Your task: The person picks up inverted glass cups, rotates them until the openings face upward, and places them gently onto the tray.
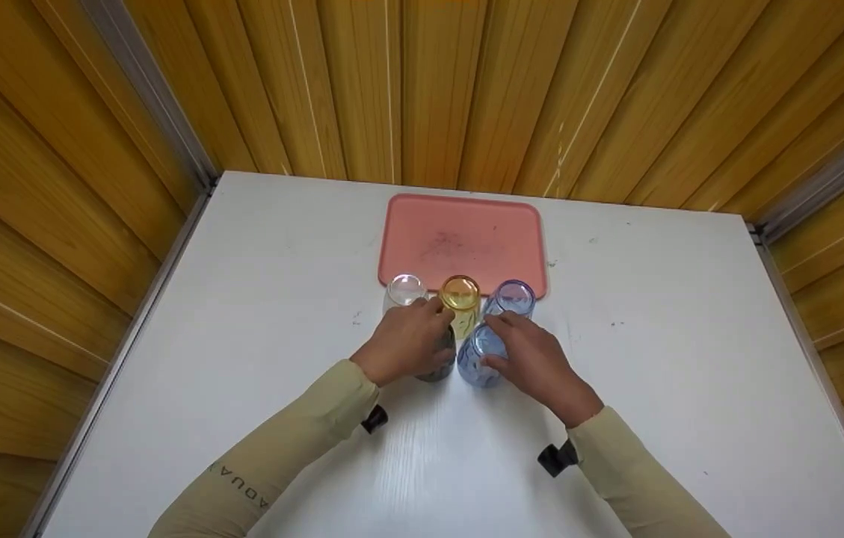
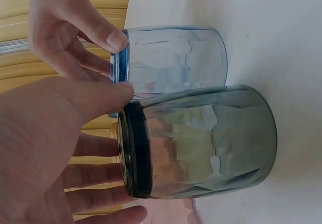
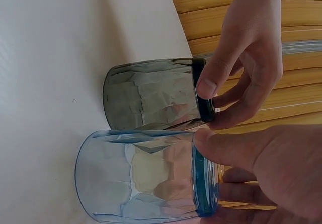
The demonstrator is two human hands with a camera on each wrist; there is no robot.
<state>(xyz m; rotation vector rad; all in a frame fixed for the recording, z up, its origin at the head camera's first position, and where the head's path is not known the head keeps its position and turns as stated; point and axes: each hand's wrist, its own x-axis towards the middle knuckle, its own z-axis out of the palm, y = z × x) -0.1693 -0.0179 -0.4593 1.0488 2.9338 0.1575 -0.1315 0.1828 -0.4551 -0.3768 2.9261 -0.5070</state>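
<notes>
Several glass tumblers stand upside down in a tight cluster on the white table. My left hand (image 1: 403, 340) holds the smoky grey glass (image 2: 206, 143) from above, thumb and fingers around its dark, thick base. Beside it my right hand (image 1: 537, 359) grips the light blue glass (image 3: 136, 176) the same way, with the thumb at the base edge nearest me. These two glasses stand side by side in front. Behind them are a clear glass (image 1: 407, 289), a yellow glass (image 1: 460, 294) and a bluish-purple glass (image 1: 513, 297), partly hidden by the hands.
A pink tray (image 1: 459, 232) lies behind the glasses, its near edge overlapped by the back row in the head view. The white table (image 1: 272, 299) reaches to wood-patterned walls (image 1: 436, 90) at the back and sides. Black wrist cameras (image 1: 558, 457) hang under both sleeves.
</notes>
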